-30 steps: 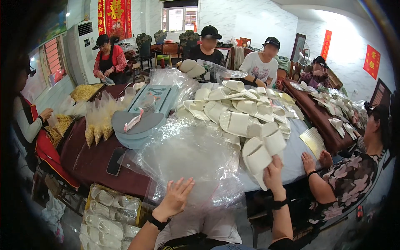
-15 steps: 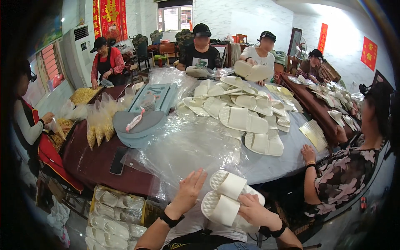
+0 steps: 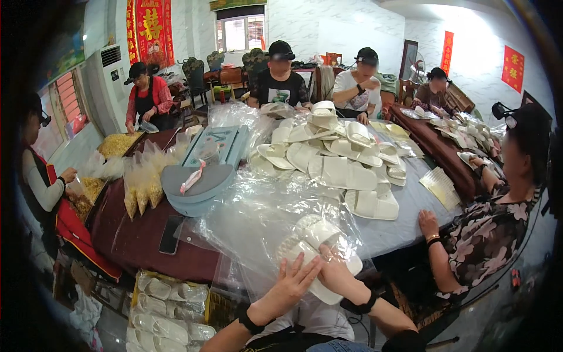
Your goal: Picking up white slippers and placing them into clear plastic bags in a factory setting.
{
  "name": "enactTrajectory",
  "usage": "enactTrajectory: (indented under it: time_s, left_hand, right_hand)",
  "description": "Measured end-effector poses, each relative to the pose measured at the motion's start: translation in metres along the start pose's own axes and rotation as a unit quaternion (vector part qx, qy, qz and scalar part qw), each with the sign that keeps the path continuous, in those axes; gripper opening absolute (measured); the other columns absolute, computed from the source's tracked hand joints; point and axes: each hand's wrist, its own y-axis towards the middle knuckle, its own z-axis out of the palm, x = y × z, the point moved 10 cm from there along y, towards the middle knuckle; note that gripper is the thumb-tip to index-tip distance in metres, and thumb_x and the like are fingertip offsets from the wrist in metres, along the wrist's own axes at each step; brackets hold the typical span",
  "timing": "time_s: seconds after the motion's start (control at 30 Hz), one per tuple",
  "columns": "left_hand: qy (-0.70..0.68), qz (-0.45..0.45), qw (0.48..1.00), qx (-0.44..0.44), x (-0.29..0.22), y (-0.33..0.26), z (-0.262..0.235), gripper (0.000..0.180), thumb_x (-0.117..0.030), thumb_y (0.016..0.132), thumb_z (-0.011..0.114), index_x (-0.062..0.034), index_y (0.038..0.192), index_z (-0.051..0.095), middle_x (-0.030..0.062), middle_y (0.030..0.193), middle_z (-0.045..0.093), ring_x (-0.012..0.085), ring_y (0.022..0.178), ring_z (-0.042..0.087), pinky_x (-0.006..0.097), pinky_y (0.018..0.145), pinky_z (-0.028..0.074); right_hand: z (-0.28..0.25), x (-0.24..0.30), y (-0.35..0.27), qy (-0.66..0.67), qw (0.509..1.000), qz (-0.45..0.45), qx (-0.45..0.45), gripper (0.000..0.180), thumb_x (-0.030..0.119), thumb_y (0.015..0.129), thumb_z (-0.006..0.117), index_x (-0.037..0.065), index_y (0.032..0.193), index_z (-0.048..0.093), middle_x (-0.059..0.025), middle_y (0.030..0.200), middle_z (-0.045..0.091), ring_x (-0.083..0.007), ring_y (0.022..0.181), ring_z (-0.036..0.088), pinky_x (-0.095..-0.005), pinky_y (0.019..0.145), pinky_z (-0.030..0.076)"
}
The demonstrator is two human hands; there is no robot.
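Note:
A pair of white slide slippers (image 3: pixel 319 233) lies in front of me at the near edge of the table, toes pointing away. Clear film of a plastic bag (image 3: pixel 249 220) covers their far part; the bag spreads flat to the left. My right hand (image 3: pixel 340 274) grips the slippers around the straps, its fingertips at the bag's mouth. Across the nearer left slipper rests my left hand (image 3: pixel 298 280), fingers stretched and slightly apart, touching slipper and film. Black bands circle both wrists. Whether the right fingertips are inside the bag, I cannot tell.
Beyond the bag rises a heap of white slippers (image 3: pixel 343 158). A blue-grey sealing machine (image 3: pixel 199 176) stands left of it, near a phone (image 3: pixel 170 234) and filled bags (image 3: pixel 141 185). Below left, a yellow crate (image 3: pixel 209 305) holds bagged slippers. Several people sit or stand around the tables.
The slippers have moved forward under the film of the bag. My left hand has come right and down onto them. Across the table, a person's slippers have gone onto the heap.

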Motion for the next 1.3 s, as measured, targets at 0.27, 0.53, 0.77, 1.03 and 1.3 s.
enactTrajectory:
  time_s: [0.27, 0.53, 0.77, 1.03, 1.3]
  left_hand:
    - [0.026, 0.047, 0.998, -0.017, -0.018, 0.0, -0.009, 0.07, 0.0, 0.087, 0.053, -0.0074, 0.154, 0.033, 0.0128, 0.162, 0.028, 0.0411, 0.148, 0.026, 0.067, 0.115, 0.008]
    - [-0.029, 0.005, 0.999, 0.023, -0.007, 0.0, -0.002, 0.071, -0.002, 0.089, 0.059, -0.0262, 0.153, 0.039, 0.0154, 0.16, 0.029, 0.0439, 0.146, 0.029, 0.065, 0.115, 0.016]
    - [-0.167, 0.009, 0.983, -0.072, 0.022, -0.014, -0.037, 0.069, 0.001, 0.083, 0.065, -0.0087, 0.148, 0.043, 0.0185, 0.154, 0.039, 0.0418, 0.145, 0.032, 0.057, 0.117, 0.025]
    - [-0.068, -0.039, 0.996, -0.033, 0.058, -0.028, -0.016, 0.075, 0.009, 0.074, 0.058, -0.0055, 0.146, 0.043, 0.0199, 0.152, 0.04, 0.0457, 0.144, 0.032, 0.056, 0.118, 0.026]
    - [-0.012, -0.05, 0.998, 0.044, 0.067, -0.039, 0.017, 0.071, 0.004, 0.071, 0.061, -0.0083, 0.139, 0.051, 0.0212, 0.153, 0.036, 0.0492, 0.144, 0.027, 0.056, 0.116, 0.028]
  right_hand:
    - [0.034, -0.022, 0.082, -0.048, 0.996, 0.021, -0.076, 0.023, 0.022, 0.081, 0.064, 0.006, 0.096, 0.069, -0.0189, 0.136, 0.047, -0.0357, 0.124, 0.045, -0.0529, 0.093, 0.037]
    - [0.061, -0.026, 0.133, -0.014, 0.992, 0.054, -0.111, 0.022, 0.019, 0.084, 0.064, 0.005, 0.1, 0.068, -0.0207, 0.137, 0.046, -0.0371, 0.13, 0.042, -0.0532, 0.1, 0.036]
    - [0.077, -0.032, 0.114, 0.051, 0.993, 0.008, -0.109, 0.053, 0.026, 0.089, 0.066, 0.014, 0.139, 0.055, -0.0271, 0.154, 0.032, -0.0438, 0.142, 0.03, -0.0597, 0.106, 0.033]
    - [0.007, -0.012, -0.016, -0.006, 0.997, 0.071, 0.038, 0.074, 0.026, 0.087, 0.072, 0.021, 0.153, 0.038, -0.0231, 0.159, 0.025, -0.0509, 0.137, 0.035, -0.0637, 0.106, 0.031]
    - [-0.115, -0.048, -0.072, 0.102, 0.981, 0.046, -0.159, 0.033, -0.004, 0.08, 0.067, 0.004, 0.111, 0.07, -0.0125, 0.098, 0.073, -0.0319, 0.087, 0.069, -0.0383, 0.078, 0.055]
